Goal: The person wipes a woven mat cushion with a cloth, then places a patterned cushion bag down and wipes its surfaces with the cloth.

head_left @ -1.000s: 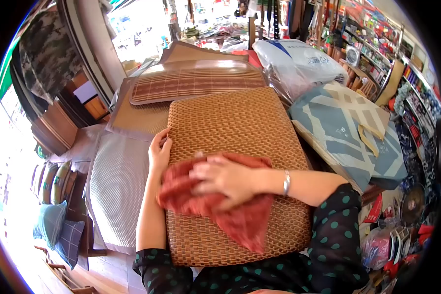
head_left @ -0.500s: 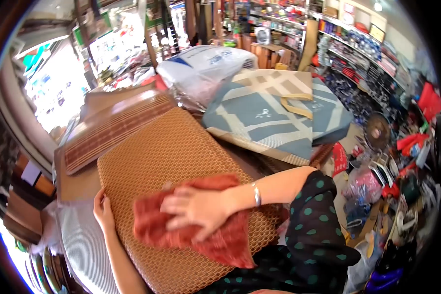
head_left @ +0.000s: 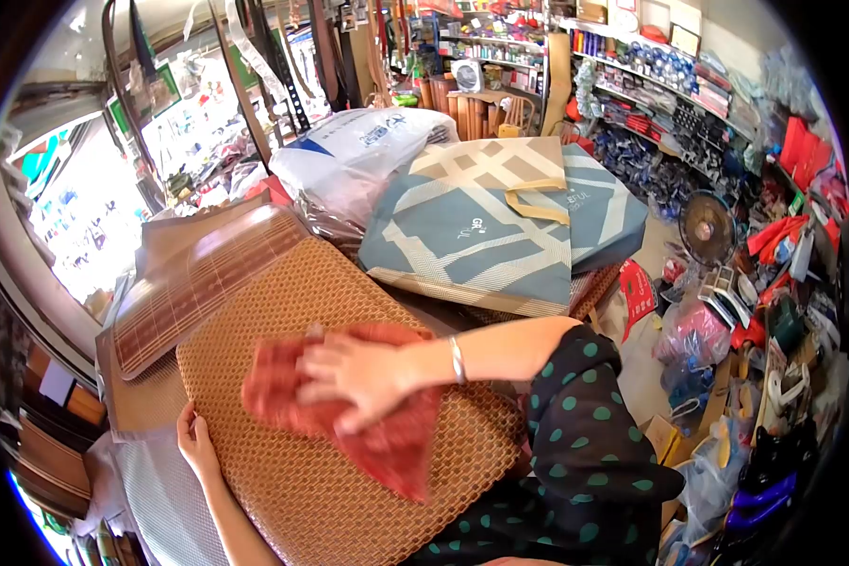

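A folded brown woven mat lies in front of me. My left hand holds its left edge, with the fingers along the rim. My right hand presses a crumpled red cloth onto the mat's upper surface. Its fingers are somewhat spread over the cloth and slightly blurred, and the palm hides part of the cloth. A bracelet is on the right wrist, below a dark sleeve with green dots.
Behind the mat stand a blue and beige patterned bag and a plastic-wrapped white package. A reddish-brown striped mat lies at the left. A fan and cluttered goods fill the right, with stocked shelves behind.
My right hand and the red cloth have shifted slightly left and up across the mat. My left hand still holds the edge. The whole view has turned a little to the right.
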`<state>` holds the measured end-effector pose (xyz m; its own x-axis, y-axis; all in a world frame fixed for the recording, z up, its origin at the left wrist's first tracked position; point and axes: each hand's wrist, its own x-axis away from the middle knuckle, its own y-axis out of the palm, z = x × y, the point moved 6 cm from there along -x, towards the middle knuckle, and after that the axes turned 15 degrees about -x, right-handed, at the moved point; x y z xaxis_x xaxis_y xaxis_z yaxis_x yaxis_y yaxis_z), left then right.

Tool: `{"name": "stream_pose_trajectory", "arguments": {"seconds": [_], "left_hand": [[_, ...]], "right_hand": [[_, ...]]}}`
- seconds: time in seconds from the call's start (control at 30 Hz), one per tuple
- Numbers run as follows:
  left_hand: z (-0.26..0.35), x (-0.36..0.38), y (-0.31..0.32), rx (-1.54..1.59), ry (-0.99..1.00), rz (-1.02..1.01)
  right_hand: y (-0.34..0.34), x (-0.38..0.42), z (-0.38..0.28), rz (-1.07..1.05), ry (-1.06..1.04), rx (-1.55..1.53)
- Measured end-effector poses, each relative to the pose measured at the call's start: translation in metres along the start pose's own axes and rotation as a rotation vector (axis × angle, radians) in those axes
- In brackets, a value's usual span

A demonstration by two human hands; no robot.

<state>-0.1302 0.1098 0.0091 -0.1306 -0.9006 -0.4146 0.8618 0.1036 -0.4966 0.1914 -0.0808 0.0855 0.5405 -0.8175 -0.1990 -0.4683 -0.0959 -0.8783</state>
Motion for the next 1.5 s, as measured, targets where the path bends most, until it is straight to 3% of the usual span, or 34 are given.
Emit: {"name": "stream_pose_trajectory", "arguments": {"seconds": [0.1, 0.17, 0.23, 0.27, 0.37, 0.4, 0.43, 0.47, 0.57, 0.67, 0.7, 0.8, 0.9, 0.97, 1.0, 1.1, 1.17, 1.3, 1.4, 1.5], "left_hand": [[0.006, -0.007, 0.004, -0.023, 0.02, 0.003], [0.005, -0.005, 0.004, -0.057, 0.019, 0.011], [0.021, -0.002, 0.002, -0.1, -0.001, 0.02], [0.039, 0.001, 0.002, -0.11, -0.026, 0.022], [0.044, 0.006, 0.006, -0.086, -0.075, 0.044], [0.017, 0.001, 0.008, -0.128, -0.047, 0.069], [0.042, 0.005, 0.006, -0.166, -0.065, 0.063], [0.046, 0.008, 0.005, -0.161, -0.102, 0.065], [0.042, 0.007, 0.006, -0.115, -0.121, 0.051], [0.041, 0.005, 0.008, -0.119, -0.116, 0.059], [0.041, 0.006, 0.007, -0.121, -0.09, 0.072], [0.04, 0.007, 0.008, -0.087, -0.089, 0.064], [0.043, 0.009, 0.006, -0.069, -0.106, 0.048], [0.039, 0.008, 0.007, -0.139, -0.076, 0.058], [0.043, 0.009, 0.005, -0.15, -0.082, 0.056], [0.043, 0.008, 0.007, -0.122, -0.088, 0.058], [0.049, 0.008, 0.004, -0.132, -0.099, 0.082], [0.048, 0.006, 0.004, -0.142, -0.094, 0.105], [0.047, 0.009, 0.005, -0.141, -0.102, 0.087], [0.05, 0.011, 0.004, -0.122, -0.11, 0.092]], "right_hand": [[0.042, 0.008, -0.063, -0.085, -0.384, -0.207], [0.036, -0.015, -0.061, -0.161, -0.443, -0.195], [-0.002, -0.049, -0.032, -0.096, -0.262, -0.107], [-0.017, -0.059, -0.004, 0.128, -0.268, -0.027], [-0.055, -0.066, 0.084, 0.343, 0.168, 0.254], [-0.061, -0.064, 0.094, 0.297, 0.175, 0.327], [-0.056, -0.053, 0.098, 0.34, 0.15, 0.387], [-0.048, -0.045, 0.097, 0.266, 0.213, 0.293], [-0.012, -0.013, 0.028, 0.023, 0.148, 0.102], [0.023, -0.004, -0.053, -0.224, -0.19, -0.019], [0.026, -0.01, -0.071, -0.253, -0.307, -0.087], [0.022, -0.057, -0.053, -0.222, -0.374, -0.017], [-0.012, -0.1, 0.035, 0.105, -0.004, -0.055], [-0.032, -0.097, 0.104, 0.278, 0.266, 0.193], [-0.039, -0.088, 0.107, 0.292, 0.346, 0.264], [-0.019, -0.055, 0.094, 0.117, 0.286, 0.236], [-0.005, -0.033, 0.015, -0.078, 0.183, -0.008], [0.028, -0.017, -0.073, -0.32, -0.353, -0.074], [0.012, -0.059, -0.03, -0.169, -0.26, -0.04], [-0.026, -0.082, 0.067, 0.187, 0.085, 0.023]]}}
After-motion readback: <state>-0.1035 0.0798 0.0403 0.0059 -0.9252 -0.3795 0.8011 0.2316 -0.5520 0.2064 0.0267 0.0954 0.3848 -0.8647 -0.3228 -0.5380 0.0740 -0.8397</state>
